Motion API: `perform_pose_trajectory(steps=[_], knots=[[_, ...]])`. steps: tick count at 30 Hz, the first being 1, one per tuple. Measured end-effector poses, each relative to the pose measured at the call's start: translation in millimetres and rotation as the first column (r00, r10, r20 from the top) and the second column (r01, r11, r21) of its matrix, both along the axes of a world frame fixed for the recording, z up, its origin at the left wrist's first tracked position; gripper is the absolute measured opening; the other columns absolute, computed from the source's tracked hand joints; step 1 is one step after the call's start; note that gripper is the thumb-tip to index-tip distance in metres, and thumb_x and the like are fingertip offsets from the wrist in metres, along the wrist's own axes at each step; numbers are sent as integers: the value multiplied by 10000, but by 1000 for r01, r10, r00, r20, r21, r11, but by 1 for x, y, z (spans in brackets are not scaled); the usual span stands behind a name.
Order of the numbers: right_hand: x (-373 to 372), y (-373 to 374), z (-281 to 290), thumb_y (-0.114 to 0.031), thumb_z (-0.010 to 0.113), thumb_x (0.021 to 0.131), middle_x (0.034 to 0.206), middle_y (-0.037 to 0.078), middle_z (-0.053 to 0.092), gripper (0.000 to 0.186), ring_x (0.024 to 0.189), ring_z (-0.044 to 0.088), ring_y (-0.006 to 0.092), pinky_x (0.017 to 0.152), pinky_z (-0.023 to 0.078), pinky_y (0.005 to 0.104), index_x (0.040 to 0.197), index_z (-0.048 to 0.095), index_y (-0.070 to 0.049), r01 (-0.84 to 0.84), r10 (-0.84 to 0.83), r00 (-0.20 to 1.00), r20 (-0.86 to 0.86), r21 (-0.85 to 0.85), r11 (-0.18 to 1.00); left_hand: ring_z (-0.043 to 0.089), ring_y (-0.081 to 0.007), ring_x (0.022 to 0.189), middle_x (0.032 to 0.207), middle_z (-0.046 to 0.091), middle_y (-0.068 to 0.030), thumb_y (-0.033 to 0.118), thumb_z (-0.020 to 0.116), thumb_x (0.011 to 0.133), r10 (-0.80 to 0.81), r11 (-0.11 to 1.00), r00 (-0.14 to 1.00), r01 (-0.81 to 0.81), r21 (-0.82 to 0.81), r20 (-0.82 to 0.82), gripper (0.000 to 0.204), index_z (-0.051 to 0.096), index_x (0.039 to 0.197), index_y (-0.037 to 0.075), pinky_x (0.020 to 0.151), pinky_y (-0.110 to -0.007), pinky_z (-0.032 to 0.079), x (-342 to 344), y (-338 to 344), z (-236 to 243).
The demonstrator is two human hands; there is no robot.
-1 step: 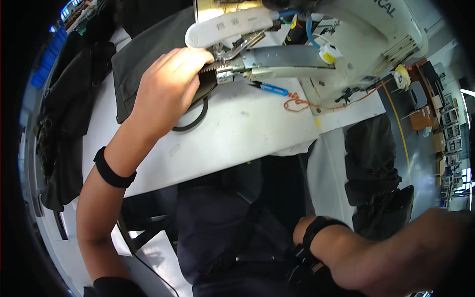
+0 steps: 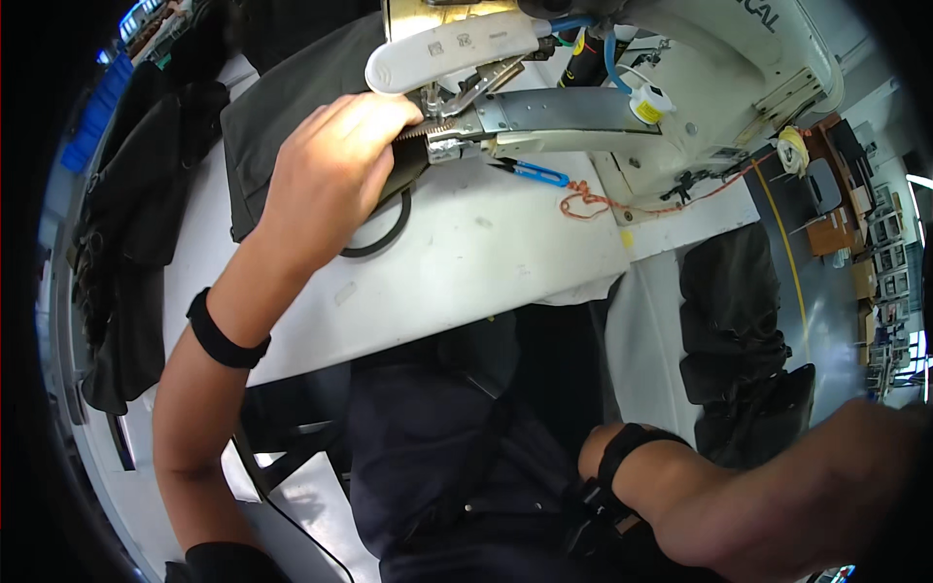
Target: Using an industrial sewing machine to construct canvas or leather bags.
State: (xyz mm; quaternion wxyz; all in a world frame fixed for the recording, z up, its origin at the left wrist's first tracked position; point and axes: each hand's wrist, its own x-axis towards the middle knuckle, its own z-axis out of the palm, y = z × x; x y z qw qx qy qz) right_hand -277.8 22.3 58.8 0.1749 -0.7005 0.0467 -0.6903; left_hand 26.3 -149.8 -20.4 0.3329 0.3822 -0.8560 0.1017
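Note:
My left hand is closed over the edge of a dark grey fabric piece. Its fingertips are right beside the needle area of a sewing machine, and they are partly hidden by the knuckles. A dark loop of cord or strip comes out from under the fabric and lies on the white table. Above my fingers stands the machine's white lever-like cover. My right hand is raised, large and blurred at the lower right; its fingers run into the dark rim and cannot be made out.
Blue thread snips lie below the machine arm, tied to an orange cord. Dark garments hang along the left side. More dark pieces rest on the right. A small white bottle with a yellow label sits on the machine.

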Motion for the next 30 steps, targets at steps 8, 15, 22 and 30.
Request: perform_pose_trajectory(steps=[8,15,22,30], knots=[[0,0,0,-267,517,1054,970,209,659,364,903,631,269,782,532,337,1150,621,68,-23,23,1000,-3,-43,999,708,-310,1080,1175,739,-125,-121,686,790,-68,995,998,67,-79,-8,383,723,1137,38,937,-387,550,-1,-2,-5],[-2,-6,2,-271,516,1053,997,222,663,378,938,639,282,808,539,345,1169,617,73,-25,25,1000,-13,-55,998,717,-278,1004,1126,758,-107,-98,676,831,-7,999,998,5,-37,-67,304,741,1090,46,897,-373,532,-3,2,-6],[-2,-16,-3,-276,515,1052,1024,235,668,392,973,646,295,835,546,353,1188,612,78,-26,25,999,-28,-28,999,687,-297,1061,1148,724,-110,-74,680,846,8,999,995,-12,-45,-94,284,692,1106,36,935,-377,512,-11,2,-10],[-38,-57,11,-281,514,1051,1055,250,673,409,1013,655,310,866,554,362,1210,607,84,-24,27,994,-110,29,999,698,-288,964,1098,748,-86,-37,683,872,-34,993,997,25,-119,-73,246,731,1092,63,867,-344,542,-8,-2,-11]])
